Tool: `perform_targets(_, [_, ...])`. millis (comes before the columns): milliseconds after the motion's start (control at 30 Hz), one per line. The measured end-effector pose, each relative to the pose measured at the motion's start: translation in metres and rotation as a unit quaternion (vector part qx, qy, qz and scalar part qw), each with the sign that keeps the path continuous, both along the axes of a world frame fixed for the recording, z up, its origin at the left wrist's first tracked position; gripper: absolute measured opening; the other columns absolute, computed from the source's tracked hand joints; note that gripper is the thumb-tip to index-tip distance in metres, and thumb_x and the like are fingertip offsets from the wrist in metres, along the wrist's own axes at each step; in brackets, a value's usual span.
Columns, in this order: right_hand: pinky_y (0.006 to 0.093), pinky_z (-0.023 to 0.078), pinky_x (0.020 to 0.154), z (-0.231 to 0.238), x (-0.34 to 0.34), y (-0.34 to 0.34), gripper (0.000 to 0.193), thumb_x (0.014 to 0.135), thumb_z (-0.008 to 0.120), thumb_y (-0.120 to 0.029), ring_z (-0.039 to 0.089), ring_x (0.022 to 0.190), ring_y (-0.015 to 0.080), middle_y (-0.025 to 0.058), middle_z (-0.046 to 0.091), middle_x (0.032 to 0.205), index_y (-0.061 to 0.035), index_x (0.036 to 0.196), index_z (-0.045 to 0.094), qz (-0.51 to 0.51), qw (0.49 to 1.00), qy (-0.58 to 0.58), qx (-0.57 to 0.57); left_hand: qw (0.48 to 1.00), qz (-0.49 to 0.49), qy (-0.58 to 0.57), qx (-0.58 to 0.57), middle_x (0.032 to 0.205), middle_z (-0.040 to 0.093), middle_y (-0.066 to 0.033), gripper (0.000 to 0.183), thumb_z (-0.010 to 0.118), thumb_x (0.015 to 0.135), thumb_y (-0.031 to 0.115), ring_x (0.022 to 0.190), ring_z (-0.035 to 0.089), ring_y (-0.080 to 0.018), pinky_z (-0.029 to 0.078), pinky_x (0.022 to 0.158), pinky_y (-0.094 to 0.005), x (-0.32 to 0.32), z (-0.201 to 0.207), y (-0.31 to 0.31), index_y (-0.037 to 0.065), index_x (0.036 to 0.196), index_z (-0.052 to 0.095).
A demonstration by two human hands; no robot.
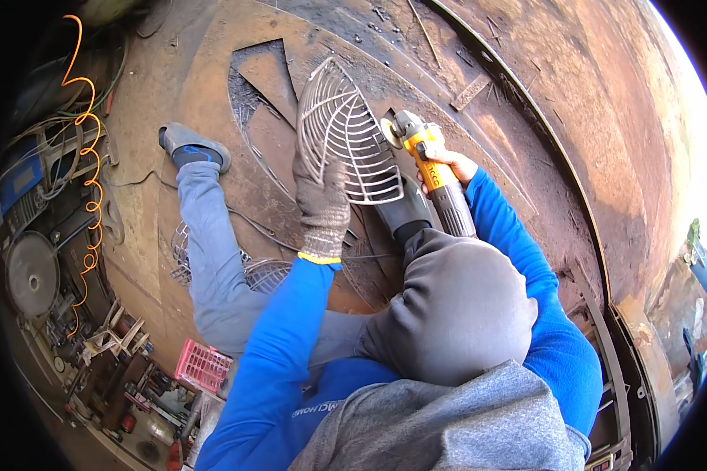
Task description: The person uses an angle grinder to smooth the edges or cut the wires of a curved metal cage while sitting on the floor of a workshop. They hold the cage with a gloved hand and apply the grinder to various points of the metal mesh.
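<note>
My left hand (pixel 322 206), in a grey-brown knitted glove with a yellow cuff, grips the lower end of a leaf-shaped metal wire grille (pixel 352 132). Curved ribs branch across the grille, which stands tilted over the floor. With bare fingers wrapped round its yellow and black body, my right hand (pixel 456 166) holds an angle grinder (pixel 435 174). The grinder's small disc (pixel 390 133) is at the grille's right edge; whether they touch I cannot tell. My knee hides the rear end of the grinder.
More wire grilles (pixel 267 275) lie beneath my left leg. Cut steel plates (pixel 269 78) and scraps cover the floor ahead, with a long curved metal edge (pixel 526 98) to the right. An orange coiled hose (pixel 94 208), a blue machine (pixel 22 184) and a pink crate (pixel 203 366) are at left.
</note>
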State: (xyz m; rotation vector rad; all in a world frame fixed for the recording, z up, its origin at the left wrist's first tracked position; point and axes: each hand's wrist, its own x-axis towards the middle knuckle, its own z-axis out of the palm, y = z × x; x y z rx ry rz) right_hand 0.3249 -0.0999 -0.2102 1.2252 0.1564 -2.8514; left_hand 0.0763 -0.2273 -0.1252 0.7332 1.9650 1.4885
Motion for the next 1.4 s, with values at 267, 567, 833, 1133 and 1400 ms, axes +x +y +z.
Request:
perform_targets(267, [0.0412, 0.062, 0.059, 0.016, -0.01, 0.005, 0.064, 0.084, 0.08, -0.042, 0.071, 0.064, 0.0296, 0.0161, 0.068, 0.089, -0.0008, 0.126, 0.057, 0.032, 0.999, -0.004, 0.011, 0.851, 0.059, 0.294, -0.432, 0.121, 0.054, -0.0198, 0.08, 0.063, 0.089, 0.057, 0.101, 0.062, -0.0342, 0.052, 0.083, -0.0473, 0.041, -0.053, -0.069, 0.001, 0.142, 0.042])
perform_targets(567, [0.0425, 0.062, 0.06, -0.003, -0.014, -0.003, 0.064, 0.083, 0.081, -0.045, 0.071, 0.065, 0.0299, 0.0162, 0.068, 0.087, -0.0001, 0.123, 0.057, 0.037, 0.999, 0.0, -0.003, 0.965, -0.111, 0.095, -0.219, 0.15, 0.042, -0.0175, 0.073, 0.056, 0.105, 0.023, 0.116, 0.059, -0.0198, 0.057, 0.089, -0.0306, 0.062, -0.033, -0.07, 0.006, 0.161, 0.013])
perform_targets(833, [0.0432, 0.062, 0.06, -0.011, -0.022, -0.006, 0.065, 0.084, 0.081, -0.043, 0.071, 0.066, 0.0294, 0.0161, 0.068, 0.089, -0.0009, 0.127, 0.057, 0.041, 0.999, 0.02, 0.003, 0.924, -0.1, 0.265, -0.258, 0.142, 0.057, -0.0197, 0.039, 0.055, 0.104, 0.041, 0.134, 0.044, -0.0482, 0.026, 0.115, -0.0641, 0.062, -0.07, -0.097, 0.024, 0.139, 0.058])
perform_targets(1133, [0.0432, 0.062, 0.06, -0.02, -0.017, -0.009, 0.064, 0.081, 0.083, -0.041, 0.07, 0.066, 0.0294, 0.0162, 0.066, 0.091, -0.0016, 0.125, 0.059, 0.036, 0.996, 0.026, 0.071, 0.923, -0.168, 0.261, -0.227, 0.15, 0.041, -0.0314, 0.045, 0.051, 0.105, 0.038, 0.127, 0.048, -0.0551, 0.033, 0.112, -0.064, 0.057, -0.054, -0.088, 0.017, 0.145, 0.053])
perform_targets(1400, [0.042, 0.062, 0.061, 0.019, -0.011, 0.001, 0.06, 0.078, 0.084, -0.036, 0.069, 0.067, 0.0273, 0.0133, 0.065, 0.088, -0.0018, 0.121, 0.059, 0.009, 0.992, 0.022, 0.125, 0.972, -0.049, 0.045, -0.225, 0.119, 0.064, -0.0202, 0.046, 0.05, 0.106, 0.037, 0.099, 0.065, -0.0317, 0.051, 0.091, -0.0505, 0.044, -0.033, -0.073, 0.009, 0.142, 0.05])
